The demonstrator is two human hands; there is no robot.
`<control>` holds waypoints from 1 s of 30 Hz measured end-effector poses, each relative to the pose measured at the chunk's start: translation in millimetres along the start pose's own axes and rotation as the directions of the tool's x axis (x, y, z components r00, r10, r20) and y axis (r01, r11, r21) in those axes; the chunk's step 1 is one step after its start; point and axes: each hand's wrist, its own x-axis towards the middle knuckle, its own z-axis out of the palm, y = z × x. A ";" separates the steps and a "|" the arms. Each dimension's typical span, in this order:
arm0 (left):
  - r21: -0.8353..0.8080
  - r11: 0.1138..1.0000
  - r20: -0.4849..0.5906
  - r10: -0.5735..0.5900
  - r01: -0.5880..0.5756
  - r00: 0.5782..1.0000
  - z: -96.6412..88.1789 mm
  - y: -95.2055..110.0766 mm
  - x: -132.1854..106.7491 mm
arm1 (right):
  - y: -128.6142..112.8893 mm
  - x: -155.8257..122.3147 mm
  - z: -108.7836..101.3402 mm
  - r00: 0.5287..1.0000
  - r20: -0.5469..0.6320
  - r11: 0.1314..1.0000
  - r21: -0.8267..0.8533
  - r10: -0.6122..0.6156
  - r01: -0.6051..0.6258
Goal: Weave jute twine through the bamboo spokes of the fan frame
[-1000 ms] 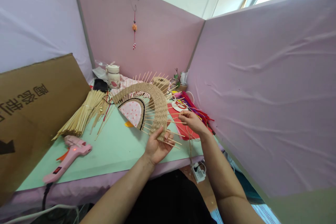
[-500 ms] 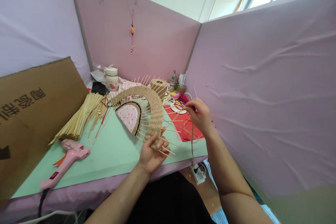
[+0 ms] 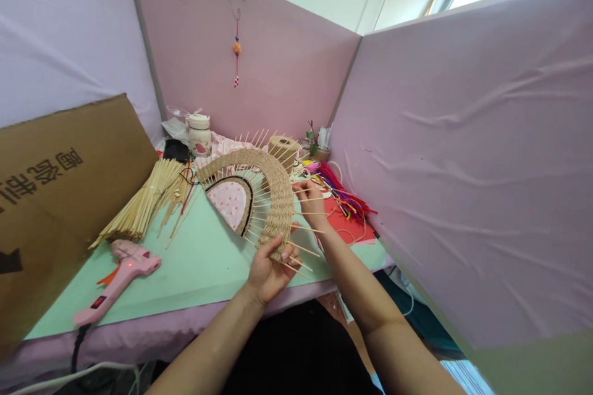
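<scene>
A half-round woven fan (image 3: pixel 280 197) of tan twine on thin wooden sticks is held up over the table. A pink dotted cloth piece (image 3: pixel 228 202) with a black-edged rim fills its inner part. My left hand (image 3: pixel 273 268) grips the fan's lower right end, thumb on the front face, sticks poking out past the fingers. At the fan's right outer edge, my right hand (image 3: pixel 311 200) is pinched closed among the stick ends. The strand of twine in its fingers is mostly hidden now.
On the left lie a bundle of sticks (image 3: pixel 139 203), a pink hot glue gun (image 3: pixel 118 284) and a cardboard sheet (image 3: pixel 60 210). Behind the fan stand a roll of twine (image 3: pixel 283 149) and a white jar (image 3: pixel 199 136). Red material (image 3: pixel 343 222) and colored strands (image 3: pixel 343 188) lie at right.
My right hand has moved left and inward, from away at the right to the fan's outer edge, taking the twine along. My left hand keeps its hold on the fan.
</scene>
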 end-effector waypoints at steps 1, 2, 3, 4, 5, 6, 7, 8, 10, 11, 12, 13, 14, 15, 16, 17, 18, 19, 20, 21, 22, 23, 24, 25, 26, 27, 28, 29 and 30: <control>0.002 1.000 0.005 0.002 -0.002 1.000 0.0 0.0 0.0 | -0.6 1.7 8.1 1.000 0.009 1.000 0.015 0.016 -0.016; 0.004 1.000 0.006 0.003 -0.003 1.000 0.3 0.1 -0.2 | -1.7 2.8 14.5 0.999 0.017 0.999 0.036 0.031 -0.032; 0.006 1.000 0.005 0.005 -0.005 1.000 0.6 0.4 -0.5 | -2.8 3.3 18.8 0.998 0.028 0.996 0.071 0.052 -0.054; 0.008 1.000 0.001 0.004 -0.004 1.000 0.9 0.7 -0.9 | -3.4 3.1 21.2 0.996 0.041 0.990 0.115 0.081 -0.085; 0.012 1.000 -0.010 0.002 -0.002 1.000 1.1 1.2 -1.4 | -3.3 2.7 21.8 0.992 0.058 0.979 0.161 0.114 -0.122; 0.019 1.000 -0.030 -0.005 0.006 1.000 1.0 1.7 -1.7 | -2.4 2.1 21.0 0.986 0.079 0.966 0.203 0.145 -0.159; 0.029 0.999 -0.059 -0.015 0.017 0.998 0.6 2.1 -1.9 | -0.6 1.4 19.0 0.980 0.099 0.953 0.236 0.172 -0.191; 0.042 0.999 -0.093 -0.025 0.029 0.995 -0.1 2.6 -1.9 | 1.9 0.9 16.4 0.975 0.114 0.942 0.257 0.192 -0.216; 0.057 0.998 -0.157 -0.031 0.040 0.987 -1.8 3.2 -1.5 | 7.5 0.3 10.6 0.968 0.130 0.931 0.273 0.213 -0.241; 0.059 0.998 -0.176 -0.028 0.039 0.984 -2.6 3.3 -1.2 | 10.0 0.1 7.8 0.966 0.139 0.925 0.283 0.220 -0.252; 0.056 0.998 -0.185 -0.024 0.035 0.982 -3.3 3.4 -0.9 | 12.0 -0.2 5.5 0.963 0.148 0.919 0.294 0.227 -0.262; 0.050 0.998 -0.186 -0.020 0.030 0.982 -3.7 3.3 -0.6 | 13.5 -0.5 3.5 0.960 0.157 0.913 0.305 0.233 -0.271; 0.043 0.999 -0.184 -0.018 0.027 0.983 -3.9 3.2 -0.4 | 14.3 -1.0 2.0 0.957 0.165 0.906 0.316 0.239 -0.281; 0.038 0.999 -0.181 -0.019 0.027 0.983 -3.8 3.0 -0.3 | 14.6 -1.7 0.9 0.954 0.171 0.899 0.327 0.247 -0.291; 0.037 0.999 -0.183 -0.020 0.028 0.983 -3.6 2.8 -0.2 | 14.6 -2.4 0.0 0.951 0.176 0.892 0.337 0.255 -0.302; 0.038 0.999 -0.194 -0.017 0.025 0.981 -3.2 2.7 -0.2 | 14.4 -3.1 -0.6 0.948 0.179 0.885 0.347 0.262 -0.310; 0.040 0.999 -0.212 -0.010 0.019 0.977 -2.7 2.5 -0.2 | 14.3 -3.7 -1.1 0.946 0.180 0.879 0.356 0.269 -0.317; 0.045 0.999 -0.237 0.001 0.010 0.972 -2.1 2.4 -0.2 | 14.2 -4.3 -1.4 0.945 0.180 0.874 0.364 0.274 -0.323; 0.049 0.999 -0.260 0.012 0.001 0.966 -1.5 2.4 -0.3 | 14.4 -4.7 -1.7 0.943 0.179 0.869 0.371 0.279 -0.327; 0.051 0.999 -0.278 0.024 -0.010 0.960 -0.9 2.4 -0.3 | 14.7 -4.9 -2.0 0.943 0.179 0.866 0.376 0.282 -0.331; 0.051 0.998 -0.287 0.035 -0.021 0.957 -0.3 2.5 -0.4 | 15.1 -5.0 -2.2 0.942 0.179 0.862 0.382 0.285 -0.333; 0.050 0.998 -0.291 0.045 -0.031 0.956 0.3 2.5 -0.4 | 15.5 -5.0 -2.5 0.941 0.178 0.858 0.389 0.287 -0.335; 0.049 0.998 -0.296 0.053 -0.040 0.954 0.7 2.6 -0.4 | 15.7 -4.9 -2.8 0.941 0.176 0.854 0.397 0.288 -0.336; 0.049 0.998 -0.306 0.060 -0.047 0.950 1.0 2.6 -0.5 | 15.8 -4.8 -3.1 0.941 0.172 0.849 0.407 0.290 -0.336; 0.049 0.997 -0.322 0.065 -0.052 0.944 1.3 2.5 -0.5 | 15.6 -4.8 -3.4 0.941 0.168 0.843 0.419 0.292 -0.337; 0.047 0.997 -0.345 0.068 -0.055 0.936 1.5 2.4 -0.6 | 15.1 -4.9 -3.7 0.941 0.166 0.836 0.432 0.296 -0.339; 0.043 0.998 -0.365 0.065 -0.053 0.929 1.7 2.2 -0.8 | 14.2 -5.1 -4.0 0.938 0.168 0.826 0.445 0.301 -0.345; 0.036 0.998 -0.382 0.058 -0.048 0.922 1.9 1.9 -1.1 | 12.9 -5.5 -4.3 0.934 0.177 0.814 0.458 0.309 -0.356; 0.028 0.999 -0.396 0.050 -0.042 0.917 2.0 1.4 -1.5 | 11.3 -6.0 -4.7 0.929 0.191 0.801 0.471 0.317 -0.370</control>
